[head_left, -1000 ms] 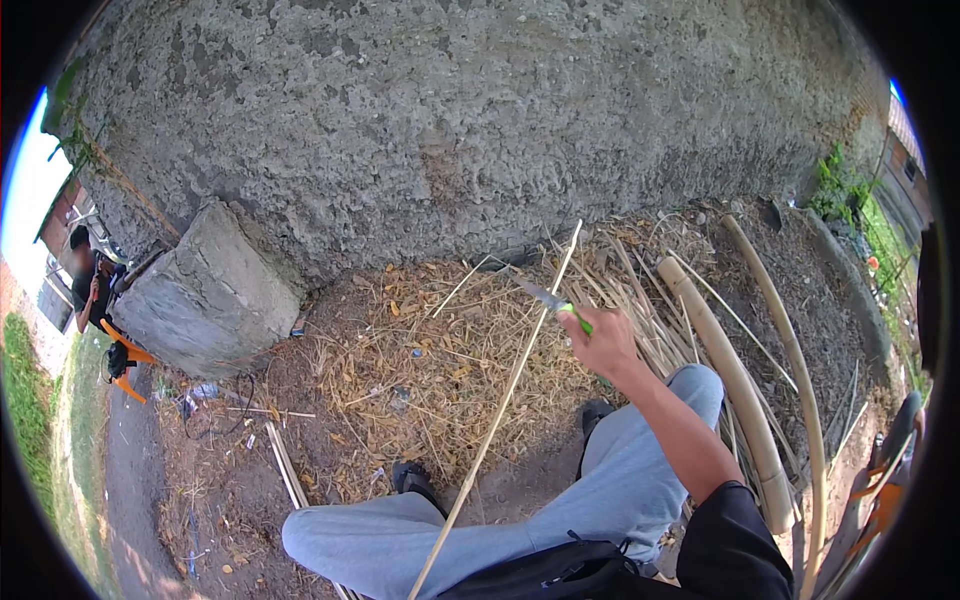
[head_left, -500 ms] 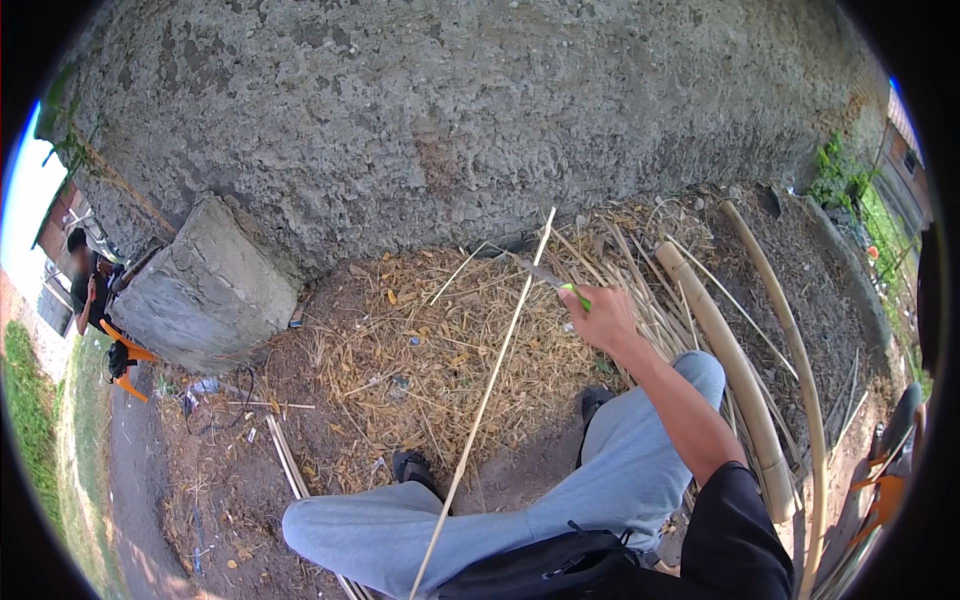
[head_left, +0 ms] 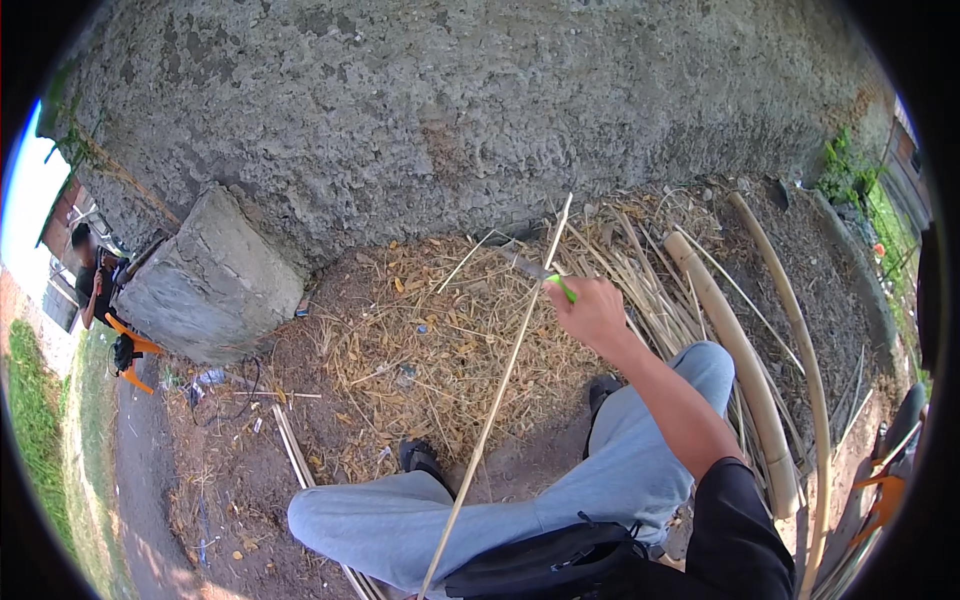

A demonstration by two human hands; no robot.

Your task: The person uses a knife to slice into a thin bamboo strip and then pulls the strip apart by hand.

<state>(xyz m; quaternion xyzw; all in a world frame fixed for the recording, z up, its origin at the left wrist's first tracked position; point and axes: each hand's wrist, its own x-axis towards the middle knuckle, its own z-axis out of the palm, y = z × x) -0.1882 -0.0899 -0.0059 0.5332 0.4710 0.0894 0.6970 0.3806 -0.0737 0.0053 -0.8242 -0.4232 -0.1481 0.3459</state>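
My right hand [head_left: 592, 315] is closed around the green handle of a knife [head_left: 524, 264]. Its blade points up and left, toward the wall, and crosses the long thin bamboo strip [head_left: 497, 408] near the strip's far end. I cannot tell whether blade and strip touch. That pale strip slants from the far middle down past my left thigh to the lower edge. My left hand is out of sight.
Split bamboo strips [head_left: 650, 283] and a thick bamboo pole [head_left: 735, 355] lie at my right. Dry shavings [head_left: 460, 345] cover the ground before a rough wall [head_left: 450, 110]. A concrete block [head_left: 215, 285] stands left; beyond it is another person [head_left: 90, 275].
My right hand and the knife have moved a little to the left across the strip. The strip's far end has shifted slightly up and right. The whole view has turned slightly.
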